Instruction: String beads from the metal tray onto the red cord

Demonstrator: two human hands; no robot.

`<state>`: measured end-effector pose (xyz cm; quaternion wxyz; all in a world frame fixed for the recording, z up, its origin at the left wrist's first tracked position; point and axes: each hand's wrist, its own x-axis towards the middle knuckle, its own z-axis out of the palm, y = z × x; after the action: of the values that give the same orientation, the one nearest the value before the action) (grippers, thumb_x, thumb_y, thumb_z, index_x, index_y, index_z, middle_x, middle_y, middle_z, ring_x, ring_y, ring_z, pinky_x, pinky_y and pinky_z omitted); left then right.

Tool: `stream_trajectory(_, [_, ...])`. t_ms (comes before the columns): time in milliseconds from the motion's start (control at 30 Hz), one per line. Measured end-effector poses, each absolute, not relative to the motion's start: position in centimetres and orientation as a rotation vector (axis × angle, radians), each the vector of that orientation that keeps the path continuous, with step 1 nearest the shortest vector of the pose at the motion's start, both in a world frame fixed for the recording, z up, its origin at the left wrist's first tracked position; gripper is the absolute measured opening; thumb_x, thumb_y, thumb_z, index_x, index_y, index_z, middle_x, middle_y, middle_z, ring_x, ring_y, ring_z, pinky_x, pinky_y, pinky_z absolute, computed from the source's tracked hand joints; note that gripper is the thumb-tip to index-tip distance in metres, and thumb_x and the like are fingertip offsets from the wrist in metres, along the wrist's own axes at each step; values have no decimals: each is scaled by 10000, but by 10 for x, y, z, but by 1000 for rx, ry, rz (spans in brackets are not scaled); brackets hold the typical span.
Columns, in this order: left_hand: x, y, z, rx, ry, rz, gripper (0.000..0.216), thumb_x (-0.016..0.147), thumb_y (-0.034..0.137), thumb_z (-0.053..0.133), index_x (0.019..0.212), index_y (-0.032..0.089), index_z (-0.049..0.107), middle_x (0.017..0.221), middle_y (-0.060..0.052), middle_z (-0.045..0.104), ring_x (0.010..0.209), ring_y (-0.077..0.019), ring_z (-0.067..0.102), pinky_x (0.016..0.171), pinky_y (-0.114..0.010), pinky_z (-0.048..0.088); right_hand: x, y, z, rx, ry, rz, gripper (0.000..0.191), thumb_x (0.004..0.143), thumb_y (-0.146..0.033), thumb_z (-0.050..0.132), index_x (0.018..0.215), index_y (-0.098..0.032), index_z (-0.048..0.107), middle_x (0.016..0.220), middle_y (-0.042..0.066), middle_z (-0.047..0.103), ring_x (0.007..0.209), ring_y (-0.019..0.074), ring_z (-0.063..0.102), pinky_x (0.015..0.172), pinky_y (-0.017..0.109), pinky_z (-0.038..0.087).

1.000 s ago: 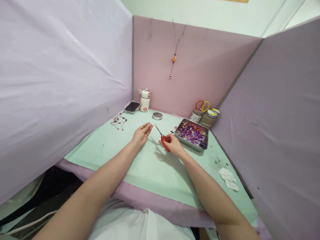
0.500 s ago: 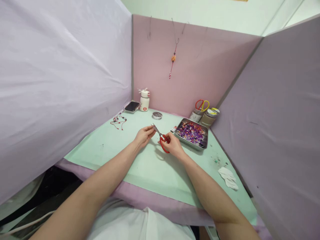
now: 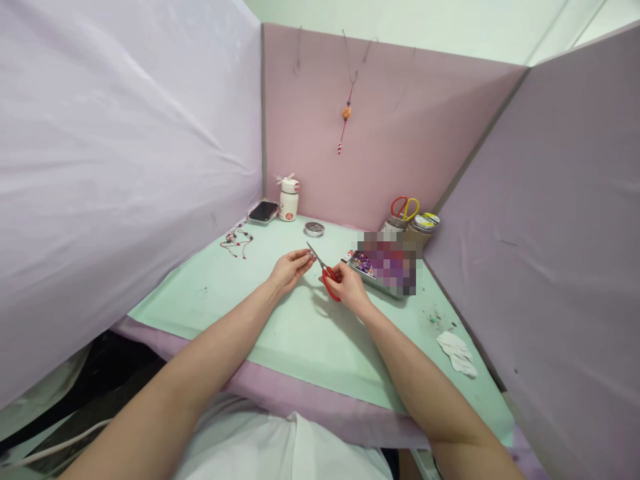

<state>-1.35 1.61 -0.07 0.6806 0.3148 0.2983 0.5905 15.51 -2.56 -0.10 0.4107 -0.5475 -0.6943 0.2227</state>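
My right hand (image 3: 347, 288) grips a pair of scissors (image 3: 331, 285) by the red handles. Their metal blades point up and left, nearly together, beside the fingertips of my left hand (image 3: 291, 269). Those left fingers are pinched round something small with pale, shiny specks, too tiny to name. Both hands are above the pale green table cover (image 3: 280, 337). Right of the scissors stands a metal tray (image 3: 384, 289) of purple and orange beads (image 3: 363, 264), partly blurred out by blocks.
A flat round case (image 3: 314, 230), white bottle (image 3: 289, 200) and phone (image 3: 263, 211) stand behind, with beaded red cords (image 3: 237, 241) at left. Jars, one holding scissors (image 3: 405, 208), stand back right. A white cloth (image 3: 457, 354) lies right. A beaded pendant (image 3: 346, 113) hangs on the pink partition.
The scissor blades have drawn closer together, and the scissors have shifted slightly right and up. My left hand stays nearly in place, still pinching.
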Motion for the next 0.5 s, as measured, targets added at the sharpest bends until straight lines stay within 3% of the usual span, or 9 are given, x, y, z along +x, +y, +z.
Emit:
stream_trajectory(267, [-17, 21, -3, 735, 665, 1370, 205, 632, 84, 761, 798, 107, 642, 812, -58, 679, 790, -99, 636, 818, -231, 472, 155, -29, 4, -1448, -1681, 591, 402, 652, -557, 643, 779, -213, 478, 745, -11, 617, 647, 136, 522, 618, 265, 391])
stream_trajectory(500, [-20, 23, -1, 843, 686, 1401, 327, 579, 155, 787, 888, 136, 680, 800, -25, 665, 695, -67, 582, 713, -214, 438, 152, -32, 8, -1482, -1717, 679, 390, 662, -558, 614, 757, -220, 444, 733, -27, 592, 644, 136, 499, 607, 269, 381])
